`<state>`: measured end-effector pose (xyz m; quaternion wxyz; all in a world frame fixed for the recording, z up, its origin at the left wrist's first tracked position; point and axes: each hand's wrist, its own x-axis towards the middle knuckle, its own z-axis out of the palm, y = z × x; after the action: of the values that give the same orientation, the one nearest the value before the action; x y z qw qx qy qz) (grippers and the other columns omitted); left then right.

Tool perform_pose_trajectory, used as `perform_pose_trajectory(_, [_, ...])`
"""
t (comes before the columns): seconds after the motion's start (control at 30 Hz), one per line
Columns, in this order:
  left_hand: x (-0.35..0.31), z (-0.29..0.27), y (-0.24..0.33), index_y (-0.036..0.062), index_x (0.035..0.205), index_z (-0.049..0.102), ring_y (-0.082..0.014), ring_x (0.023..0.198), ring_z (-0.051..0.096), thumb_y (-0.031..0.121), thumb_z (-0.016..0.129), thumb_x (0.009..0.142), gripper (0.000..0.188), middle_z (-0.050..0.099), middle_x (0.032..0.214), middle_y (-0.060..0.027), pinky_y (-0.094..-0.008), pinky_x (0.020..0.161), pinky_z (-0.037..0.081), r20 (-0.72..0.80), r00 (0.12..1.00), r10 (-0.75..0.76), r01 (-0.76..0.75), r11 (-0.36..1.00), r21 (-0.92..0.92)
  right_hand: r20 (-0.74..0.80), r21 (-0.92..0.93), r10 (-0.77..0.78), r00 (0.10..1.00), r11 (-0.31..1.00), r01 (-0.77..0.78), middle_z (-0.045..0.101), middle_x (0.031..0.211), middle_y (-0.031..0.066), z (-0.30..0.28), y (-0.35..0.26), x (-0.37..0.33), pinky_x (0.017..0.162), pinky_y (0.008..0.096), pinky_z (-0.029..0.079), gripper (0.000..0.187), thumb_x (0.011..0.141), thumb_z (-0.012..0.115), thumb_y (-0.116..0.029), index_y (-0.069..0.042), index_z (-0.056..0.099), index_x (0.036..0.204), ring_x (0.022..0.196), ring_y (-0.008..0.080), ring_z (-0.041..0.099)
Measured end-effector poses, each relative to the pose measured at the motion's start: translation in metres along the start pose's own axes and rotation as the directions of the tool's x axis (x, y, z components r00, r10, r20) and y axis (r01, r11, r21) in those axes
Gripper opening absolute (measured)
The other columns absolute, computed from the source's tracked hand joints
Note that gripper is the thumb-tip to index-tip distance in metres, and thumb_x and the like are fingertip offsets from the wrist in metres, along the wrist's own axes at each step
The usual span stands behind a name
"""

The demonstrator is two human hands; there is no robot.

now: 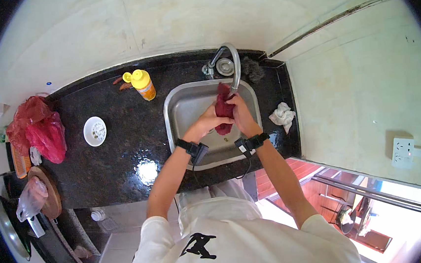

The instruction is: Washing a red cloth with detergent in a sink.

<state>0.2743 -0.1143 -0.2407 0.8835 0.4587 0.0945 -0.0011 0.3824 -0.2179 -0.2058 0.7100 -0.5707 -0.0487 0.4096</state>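
A dark red cloth (224, 109) is bunched up between my two hands above the steel sink (178, 102). From the left, my left hand (208, 121) grips its lower part. On the cloth's right side, my right hand (241, 113) is closed on it, just below the spout of the curved chrome faucet (236, 62). Whether water is running I cannot make out. Both wrists wear black straps with small boxes.
On the black counter (119, 163) are a yellow bottle (143, 85) with its cap flipped up, a white bowl (95, 131) and a crumpled white cloth (282, 116). A small metal dish (224, 66) sits behind the sink. Red plastic bags (42, 130) lie far left.
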Motion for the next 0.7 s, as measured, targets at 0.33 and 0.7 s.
perform_pose_trajectory(0.33, [0.023,-0.016,-0.012,0.0058,0.116,0.06,-0.0198,0.092,0.066,0.022,0.068,0.087,0.034,0.067,0.107,-0.0064,-0.0347,0.078,0.055,0.176,0.92,-0.351,0.392,0.847,-0.36,-0.011,0.008,0.068,0.998,0.998,-0.068,0.068,0.098,0.0093,-0.017,0.011,0.001,0.089,0.034,0.052,0.044,0.102,0.054,-0.042,0.0,0.064,0.098,0.091,0.0187,0.065])
perform_pose_trajectory(0.7, [0.03,-0.006,-0.033,0.0048,0.122,0.053,-0.0248,0.109,0.061,0.007,0.061,0.088,0.034,0.062,0.116,-0.0094,-0.0388,0.1,0.048,-0.264,0.964,-0.023,-0.13,0.826,-0.548,-0.045,-0.232,-0.353,0.935,0.914,0.334,0.055,0.13,0.0096,-0.009,0.04,-0.004,0.092,0.0341,0.048,0.016,0.1,0.055,-0.023,-0.009,0.062,0.104,0.116,0.0234,0.056])
